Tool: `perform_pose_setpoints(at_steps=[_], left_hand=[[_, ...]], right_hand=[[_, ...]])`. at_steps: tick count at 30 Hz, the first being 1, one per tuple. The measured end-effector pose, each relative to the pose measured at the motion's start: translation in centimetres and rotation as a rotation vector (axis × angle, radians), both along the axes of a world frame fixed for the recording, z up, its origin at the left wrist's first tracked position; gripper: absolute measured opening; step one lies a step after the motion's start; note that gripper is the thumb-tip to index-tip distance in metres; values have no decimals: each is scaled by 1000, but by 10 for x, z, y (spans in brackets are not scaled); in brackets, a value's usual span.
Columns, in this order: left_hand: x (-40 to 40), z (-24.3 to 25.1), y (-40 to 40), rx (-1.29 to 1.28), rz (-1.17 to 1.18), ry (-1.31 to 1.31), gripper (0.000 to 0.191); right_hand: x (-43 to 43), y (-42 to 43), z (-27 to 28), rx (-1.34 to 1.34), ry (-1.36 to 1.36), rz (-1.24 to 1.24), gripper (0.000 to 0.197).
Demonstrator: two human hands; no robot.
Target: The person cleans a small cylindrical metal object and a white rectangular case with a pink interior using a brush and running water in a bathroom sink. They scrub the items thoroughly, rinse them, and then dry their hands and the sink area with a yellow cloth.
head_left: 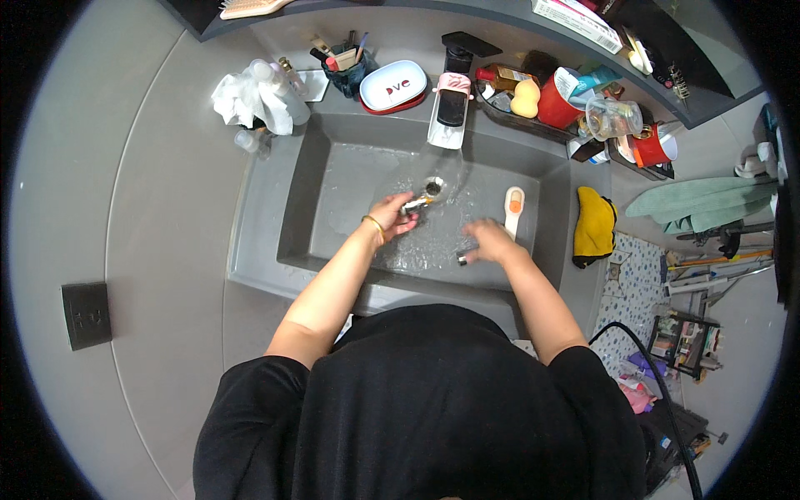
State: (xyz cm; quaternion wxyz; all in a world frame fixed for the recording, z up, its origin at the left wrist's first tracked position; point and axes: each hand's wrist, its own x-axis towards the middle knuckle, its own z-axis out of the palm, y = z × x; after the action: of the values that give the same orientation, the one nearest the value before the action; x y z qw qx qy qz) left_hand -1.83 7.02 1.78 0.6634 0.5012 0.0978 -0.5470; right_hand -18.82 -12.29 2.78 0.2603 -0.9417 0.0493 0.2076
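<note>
My left hand (392, 217), with a gold bangle at the wrist, holds a small shiny metal part (415, 204) over the grey sink basin (350, 187). Water splashes around the part and over the basin floor. My right hand (490, 240), somewhat blurred, is low over the right half of the basin. A small dark, shiny piece (462, 257) shows at its fingertips; whether the hand grips it is unclear. Just beyond that hand lies a cream-coloured plastic tool (514, 209) with an orange button. The faucet (451, 112), with a pink and white cover, stands at the basin's far edge.
A white soap-dish-like case (394, 85), a brush cup (350, 78) and bottles (281, 94) line the back ledge. At right stand a crowded organizer (531, 125) and a folded yellow cloth (594, 225). A dark shelf (400, 5) overhangs the back.
</note>
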Motion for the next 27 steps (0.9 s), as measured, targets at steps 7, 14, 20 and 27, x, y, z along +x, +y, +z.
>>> perform_pose_setpoints(at_steps=[7,14,20,27], left_hand=[[-3,-2,29,29,124,-17,36],[-7,21,26,-66,207,-50,37],[-9,43,27,-120,184,-201,39],[-20,67,27,-215,63,-296,40]], right_hand=[[19,6,-34,485,-226,-631,45],[64,14,-18,552,-483,-812,36],[36,35,51,-242,-559,-412,33],[20,42,73,524,-619,-476,37]])
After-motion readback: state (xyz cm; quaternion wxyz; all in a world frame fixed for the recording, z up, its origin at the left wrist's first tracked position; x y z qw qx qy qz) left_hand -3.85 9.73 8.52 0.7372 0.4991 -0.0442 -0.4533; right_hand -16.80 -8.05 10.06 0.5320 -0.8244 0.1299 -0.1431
